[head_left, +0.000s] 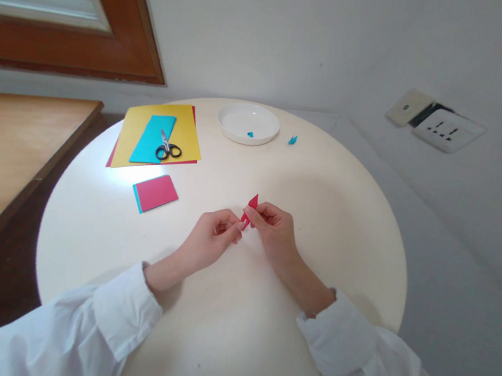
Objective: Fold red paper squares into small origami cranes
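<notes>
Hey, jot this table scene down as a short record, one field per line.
left hand: pinching the folded red paper's lower end
right hand: gripping the same folded red paper higher up
back left: scissors on blue paper, over yellow sheet
nearer left: small red-topped paper stack
back: white dish, small blue piece inside
right of dish: small blue folded piece

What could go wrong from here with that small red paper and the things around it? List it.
The red paper, pinched between left hand and right hand, might crease or tear if they pull unevenly.
The scissors could slide if the turquoise paper beneath is tugged.
</notes>
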Tool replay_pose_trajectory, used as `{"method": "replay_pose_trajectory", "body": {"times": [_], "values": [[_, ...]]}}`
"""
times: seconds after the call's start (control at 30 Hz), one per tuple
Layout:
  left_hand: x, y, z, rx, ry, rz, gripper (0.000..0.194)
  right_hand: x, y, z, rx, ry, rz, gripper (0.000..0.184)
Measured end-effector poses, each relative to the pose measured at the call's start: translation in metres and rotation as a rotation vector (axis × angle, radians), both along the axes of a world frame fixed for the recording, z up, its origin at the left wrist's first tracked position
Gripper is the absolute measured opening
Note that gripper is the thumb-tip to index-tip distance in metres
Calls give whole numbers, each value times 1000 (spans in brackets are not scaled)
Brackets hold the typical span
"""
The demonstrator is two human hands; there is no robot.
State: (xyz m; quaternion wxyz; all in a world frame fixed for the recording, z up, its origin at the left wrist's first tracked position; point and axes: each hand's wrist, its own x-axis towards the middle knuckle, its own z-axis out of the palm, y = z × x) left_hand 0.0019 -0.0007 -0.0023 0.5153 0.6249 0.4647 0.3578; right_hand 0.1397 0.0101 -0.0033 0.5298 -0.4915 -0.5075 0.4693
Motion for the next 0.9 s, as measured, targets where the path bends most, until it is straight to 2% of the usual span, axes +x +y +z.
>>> {"method": "replay_pose_trajectory", "body": {"times": [0.3, 0.5, 0.9], "values": [[3, 0, 9, -24, -38, 54, 23, -2, 0, 1, 5, 27, 48, 20], [2, 2, 6, -52, 7, 66, 22, -3, -1, -1, -5, 6, 49, 20], [-1, 3, 2, -30, 16, 5, 24, -3, -2, -1, 4, -35, 36, 21]]}}
